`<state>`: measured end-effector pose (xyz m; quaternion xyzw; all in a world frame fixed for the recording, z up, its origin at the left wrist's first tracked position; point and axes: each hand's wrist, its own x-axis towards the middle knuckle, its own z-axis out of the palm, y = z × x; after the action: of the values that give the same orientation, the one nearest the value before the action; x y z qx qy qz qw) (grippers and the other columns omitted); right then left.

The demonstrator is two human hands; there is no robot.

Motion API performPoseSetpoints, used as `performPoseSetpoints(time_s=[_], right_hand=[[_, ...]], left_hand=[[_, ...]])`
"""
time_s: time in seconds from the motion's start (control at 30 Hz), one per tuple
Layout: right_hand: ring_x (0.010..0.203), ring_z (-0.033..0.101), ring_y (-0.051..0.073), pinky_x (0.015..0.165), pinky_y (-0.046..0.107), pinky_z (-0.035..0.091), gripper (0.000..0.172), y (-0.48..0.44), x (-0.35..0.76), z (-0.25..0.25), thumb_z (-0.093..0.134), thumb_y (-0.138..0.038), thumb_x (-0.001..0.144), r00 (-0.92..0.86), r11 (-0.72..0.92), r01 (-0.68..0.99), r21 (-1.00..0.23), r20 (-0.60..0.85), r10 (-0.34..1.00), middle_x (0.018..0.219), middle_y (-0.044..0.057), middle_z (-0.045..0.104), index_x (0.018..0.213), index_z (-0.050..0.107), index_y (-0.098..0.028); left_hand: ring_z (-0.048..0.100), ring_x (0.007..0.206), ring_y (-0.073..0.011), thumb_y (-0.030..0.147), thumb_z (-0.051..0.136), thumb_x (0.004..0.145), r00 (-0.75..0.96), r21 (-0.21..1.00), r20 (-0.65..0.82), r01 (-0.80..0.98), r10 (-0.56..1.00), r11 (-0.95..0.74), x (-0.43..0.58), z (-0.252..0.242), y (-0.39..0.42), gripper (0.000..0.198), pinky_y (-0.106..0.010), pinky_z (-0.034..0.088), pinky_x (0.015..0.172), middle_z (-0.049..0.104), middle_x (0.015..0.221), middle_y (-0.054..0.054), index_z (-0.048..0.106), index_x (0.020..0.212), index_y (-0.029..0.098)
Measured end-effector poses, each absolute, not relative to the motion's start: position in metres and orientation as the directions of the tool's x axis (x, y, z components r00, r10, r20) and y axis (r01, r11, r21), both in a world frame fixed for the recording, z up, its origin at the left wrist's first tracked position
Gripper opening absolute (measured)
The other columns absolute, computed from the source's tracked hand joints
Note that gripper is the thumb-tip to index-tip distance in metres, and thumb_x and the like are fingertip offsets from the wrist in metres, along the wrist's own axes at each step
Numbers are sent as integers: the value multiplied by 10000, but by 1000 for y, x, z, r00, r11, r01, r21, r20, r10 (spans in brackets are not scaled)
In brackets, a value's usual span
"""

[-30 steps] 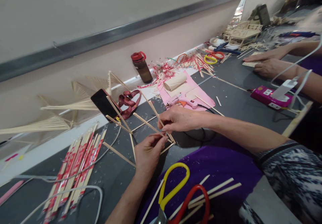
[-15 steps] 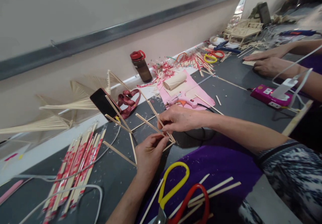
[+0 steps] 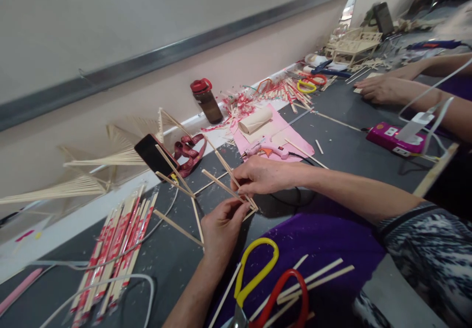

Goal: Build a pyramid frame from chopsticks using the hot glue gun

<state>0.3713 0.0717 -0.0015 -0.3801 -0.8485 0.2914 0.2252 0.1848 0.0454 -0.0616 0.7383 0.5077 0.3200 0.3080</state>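
Observation:
On the grey table stands a frame of thin wooden sticks [image 3: 197, 218], with several sticks rising from its corners. At its near right corner, my left hand [image 3: 224, 222] pinches a slanting wooden stick between thumb and fingers. My right hand [image 3: 258, 174] is closed on another upright stick [image 3: 223, 163] just behind it, close to the left fingertips. Behind my right hand a pink glue gun [image 3: 267, 148] lies on a pink sheet [image 3: 295, 136]. Scissors with yellow and red handles [image 3: 257, 269] rest on purple cloth in my lap, among loose sticks.
Wrapped chopsticks [image 3: 114, 254] lie at left under a white cable. A phone [image 3: 157, 156] leans behind the frame, near a red-capped bottle [image 3: 207, 102]. A magenta power strip [image 3: 394, 138] sits at right, near another person's hands [image 3: 383, 88].
The view has shifted slightly. My hands keep their hold on the sticks at the same corner. The other person's hands have moved a little over the table.

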Motion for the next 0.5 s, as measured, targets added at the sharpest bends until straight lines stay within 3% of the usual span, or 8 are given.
performPoseSetpoints(time_s=[0.5], right_hand=[[601, 534, 81, 559, 180, 354, 149, 77, 373, -12, 485, -67, 750, -626, 558, 438, -704, 207, 752, 632, -24, 572, 806, 611, -124]], left_hand=[[647, 607, -130, 378, 670, 746, 313, 753, 187, 563, 931, -341, 186, -63, 45, 176, -204, 480, 590, 714, 678, 18, 704, 759, 206]])
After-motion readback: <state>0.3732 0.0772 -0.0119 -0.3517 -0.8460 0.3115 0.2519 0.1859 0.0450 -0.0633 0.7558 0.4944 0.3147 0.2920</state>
